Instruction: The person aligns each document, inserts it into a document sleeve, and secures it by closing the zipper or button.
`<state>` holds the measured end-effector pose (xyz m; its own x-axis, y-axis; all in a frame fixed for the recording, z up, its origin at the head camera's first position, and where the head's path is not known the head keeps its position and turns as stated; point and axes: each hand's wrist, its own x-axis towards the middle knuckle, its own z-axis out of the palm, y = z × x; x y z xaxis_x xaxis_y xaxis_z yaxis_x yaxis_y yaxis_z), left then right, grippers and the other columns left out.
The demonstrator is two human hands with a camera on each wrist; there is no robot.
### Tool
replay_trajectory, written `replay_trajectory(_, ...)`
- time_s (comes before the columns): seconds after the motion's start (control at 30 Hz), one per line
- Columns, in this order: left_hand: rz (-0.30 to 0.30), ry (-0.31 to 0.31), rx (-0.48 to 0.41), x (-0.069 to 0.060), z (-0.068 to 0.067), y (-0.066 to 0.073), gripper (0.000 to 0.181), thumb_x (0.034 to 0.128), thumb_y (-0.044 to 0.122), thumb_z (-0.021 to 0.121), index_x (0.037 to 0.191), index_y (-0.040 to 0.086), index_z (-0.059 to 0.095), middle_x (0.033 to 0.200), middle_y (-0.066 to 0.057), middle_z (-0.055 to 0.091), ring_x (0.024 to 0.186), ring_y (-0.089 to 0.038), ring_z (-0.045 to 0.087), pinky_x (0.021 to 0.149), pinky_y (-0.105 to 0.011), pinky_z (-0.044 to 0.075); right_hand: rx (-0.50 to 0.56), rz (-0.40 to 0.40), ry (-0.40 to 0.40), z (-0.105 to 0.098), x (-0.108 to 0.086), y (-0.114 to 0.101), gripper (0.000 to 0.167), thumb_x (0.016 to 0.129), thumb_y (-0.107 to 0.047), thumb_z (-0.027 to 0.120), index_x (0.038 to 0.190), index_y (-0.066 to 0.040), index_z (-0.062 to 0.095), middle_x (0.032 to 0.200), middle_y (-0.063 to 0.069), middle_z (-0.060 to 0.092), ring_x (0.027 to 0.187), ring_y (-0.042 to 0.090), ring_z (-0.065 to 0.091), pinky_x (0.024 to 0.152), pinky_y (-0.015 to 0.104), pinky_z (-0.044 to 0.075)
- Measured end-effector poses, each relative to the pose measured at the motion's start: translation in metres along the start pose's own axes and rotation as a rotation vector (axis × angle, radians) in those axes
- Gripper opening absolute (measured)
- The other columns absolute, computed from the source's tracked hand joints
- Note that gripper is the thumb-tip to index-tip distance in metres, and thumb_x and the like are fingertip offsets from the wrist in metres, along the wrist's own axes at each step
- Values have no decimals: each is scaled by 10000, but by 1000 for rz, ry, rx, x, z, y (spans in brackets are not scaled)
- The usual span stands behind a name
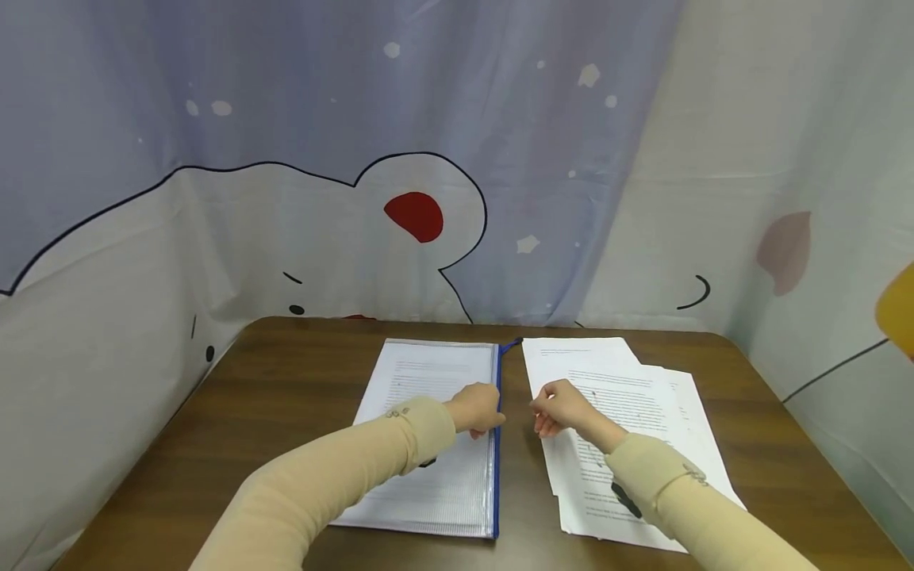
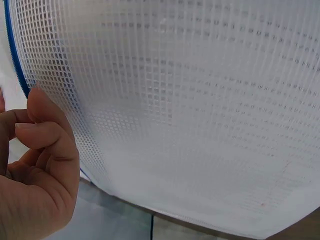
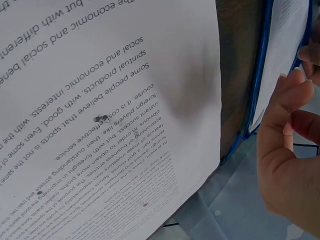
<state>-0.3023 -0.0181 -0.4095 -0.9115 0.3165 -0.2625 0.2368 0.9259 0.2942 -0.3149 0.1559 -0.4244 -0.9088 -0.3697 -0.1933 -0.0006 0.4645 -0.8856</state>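
on the table (image 1: 271, 381), the pouch (image 1: 446, 488) runs lengthwise twelve to six, papers (image 1: 628, 412) at its three o'clock. the left hand (image 1: 477, 408) is nearer, its grip apparently pinching the pouch's three o'clock blue edge (image 1: 496, 484), contact partly hidden. the right hand (image 1: 564, 407), loosely curled, nothing seen in its grip, has the pouch at nine o'clock.

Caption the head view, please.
Left grip at the blue edge of a clear mesh plastic folder, right grip by white printed sheets, on a brown wooden table.
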Motion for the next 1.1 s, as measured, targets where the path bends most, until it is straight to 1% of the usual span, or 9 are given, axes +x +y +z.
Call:
replay_trajectory(0.1, -15, -37, 28, 5, 11, -4, 286, 918, 224, 593, 695, 46, 579, 422, -24, 539, 466, -167, 633, 472, -183, 484, -25, -6, 27, -1, 2, -1, 154, 860, -20, 484, 749, 74, 533, 516, 11, 615, 393, 34, 539, 419, 183, 483)
replay_trajectory(0.23, -58, -78, 82, 11, 23, -8, 300, 902, 244, 601, 657, 72, 569, 472, -30, 577, 394, -130, 571, 429, -201, 471, -74, -20, 44, -4, 5, -5, 147, 848, -41, 501, 737, 44, 545, 518, 4, 616, 390, 32, 531, 414, 184, 474)
replay_trajectory(0.37, -113, -75, 99, 12, 30, -6, 279, 877, 256, 617, 662, 85, 569, 585, -38, 603, 401, -115, 565, 416, -216, 477, -101, -21, 51, -8, 6, -7, 148, 849, -47, 505, 735, 37, 548, 497, -24, 586, 385, 31, 520, 408, 172, 455)
replay_trajectory(0.47, -141, -54, 93, 10, 31, -3, 266, 874, 256, 621, 682, 78, 573, 661, -63, 627, 398, -118, 537, 406, -219, 462, -96, -23, 52, -12, 6, -9, 151, 860, -47, 505, 746, 42, 547, 496, -31, 576, 385, 32, 519, 407, 167, 446)
replay_trajectory(0.67, -134, -42, 71, 9, 31, -3, 240, 892, 224, 580, 723, 54, 582, 728, -93, 639, 380, -109, 455, 368, -205, 401, -113, -21, 64, -16, 8, -9, 161, 872, -52, 510, 759, 56, 551, 498, -29, 586, 384, 31, 526, 406, 167, 448)
replay_trajectory(0.8, -115, -25, 72, 13, 31, -4, 248, 913, 213, 535, 735, 48, 583, 745, -94, 629, 421, -122, 444, 412, -219, 400, -164, -32, 90, -22, 7, -3, 173, 873, -47, 512, 773, 86, 555, 508, 5, 604, 380, 26, 523, 402, 170, 449)
replay_trajectory(0.87, -106, -3, 60, 14, 32, -4, 291, 932, 229, 510, 702, 61, 571, 689, -74, 602, 426, -119, 428, 428, -222, 386, -216, -39, 114, -26, 6, 0, 172, 866, -50, 518, 765, 82, 560, 517, 36, 613, 380, 29, 521, 402, 176, 454)
replay_trajectory(0.97, -66, 31, -51, 16, 32, 1, 342, 951, 229, 496, 657, 64, 555, 584, -43, 563, 422, -112, 448, 433, -210, 401, -329, -10, 141, -33, 1, 6, 181, 865, -64, 532, 731, 55, 562, 527, 68, 618, 391, 46, 522, 416, 197, 471)
replay_trajectory(1.1, 27, 53, -311, 19, 30, 17, 346, 956, 172, 485, 679, 0, 604, 567, -91, 625, 451, -167, 574, 435, -202, 485, -445, 83, 160, -45, -7, 13, 195, 874, -86, 552, 736, 47, 584, 564, 105, 631, 443, 115, 561, 469, 255, 518)
